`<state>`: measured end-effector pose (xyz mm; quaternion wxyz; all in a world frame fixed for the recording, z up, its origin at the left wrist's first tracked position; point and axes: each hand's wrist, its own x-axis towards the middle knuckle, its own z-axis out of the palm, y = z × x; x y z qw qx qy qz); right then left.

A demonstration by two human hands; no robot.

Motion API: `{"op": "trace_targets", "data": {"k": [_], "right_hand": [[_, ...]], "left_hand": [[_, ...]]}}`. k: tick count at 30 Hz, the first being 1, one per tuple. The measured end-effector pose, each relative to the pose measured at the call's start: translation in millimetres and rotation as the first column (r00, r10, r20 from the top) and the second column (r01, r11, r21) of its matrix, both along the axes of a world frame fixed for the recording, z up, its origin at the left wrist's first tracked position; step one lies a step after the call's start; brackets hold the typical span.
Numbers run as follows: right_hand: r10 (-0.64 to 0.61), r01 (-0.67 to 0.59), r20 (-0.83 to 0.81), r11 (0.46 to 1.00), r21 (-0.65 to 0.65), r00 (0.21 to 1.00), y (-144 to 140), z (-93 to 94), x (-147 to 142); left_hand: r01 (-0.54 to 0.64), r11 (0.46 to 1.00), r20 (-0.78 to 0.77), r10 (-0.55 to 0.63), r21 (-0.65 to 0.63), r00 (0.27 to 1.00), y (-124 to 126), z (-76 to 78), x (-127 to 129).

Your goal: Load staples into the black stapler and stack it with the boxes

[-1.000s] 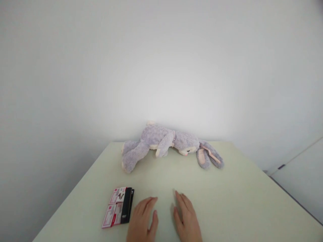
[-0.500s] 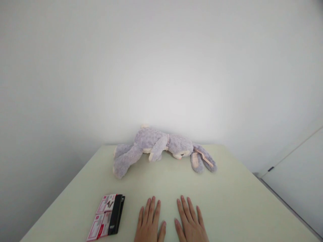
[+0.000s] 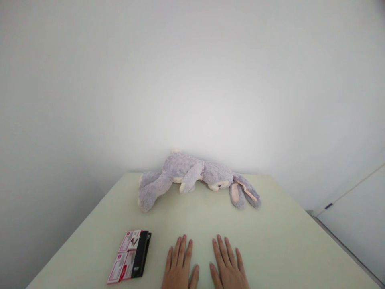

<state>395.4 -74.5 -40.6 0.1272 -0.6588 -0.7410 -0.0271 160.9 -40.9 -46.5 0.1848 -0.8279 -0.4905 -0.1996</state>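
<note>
My left hand [image 3: 179, 265] lies flat on the pale green table [image 3: 270, 241], palm down, its fingers stretched out and the thumb held apart. Beside it on the right, with a gap between them, my right hand [image 3: 227, 267] rests the same way. Neither holds anything. To the left of my left hand, and not touched by it, is a long black object [image 3: 140, 257] that looks like a stapler. Two small red-and-white boxes [image 3: 129, 241] lie against its left side, one behind the other. Both wrists are cut off by the bottom edge of the view.
A grey-lilac plush rabbit [image 3: 180, 168] lies on its side along the table's back edge, ears to the right and feet to the left. Directly behind it rises a white wall [image 3: 192, 80]. On the far right is a white panel [image 3: 357, 216] with a dark fitting.
The view has shifted slightly, so the table and the things on it appear a little further right. Both hands stay flat on the table.
</note>
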Motion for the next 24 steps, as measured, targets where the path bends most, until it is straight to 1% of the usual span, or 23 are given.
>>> {"op": "trace_targets", "data": {"k": [3,6,18,24], "right_hand": [[-0.012,0.012,-0.002,1.000,0.005,1.000,-0.4,1.6,-2.2],[-0.011,0.011,-0.011,1.000,-0.017,1.000,-0.6,4.1,-3.6],[-0.021,0.020,-0.022,0.999,-0.036,1.000,-1.6,6.0,-4.4],[-0.020,0.018,-0.031,0.998,-0.055,0.999,-2.3,10.4,-4.7]], "left_hand": [[-0.005,1.000,-0.006,0.005,-0.006,1.000,-0.9,0.6,0.0],[-0.005,1.000,-0.005,0.005,-0.020,1.000,-1.2,2.1,-0.1],[0.035,0.997,0.078,-0.030,-0.070,0.997,-1.5,5.0,-1.5],[0.018,0.995,0.055,-0.013,-0.100,0.998,-1.2,4.8,-1.6]]}}
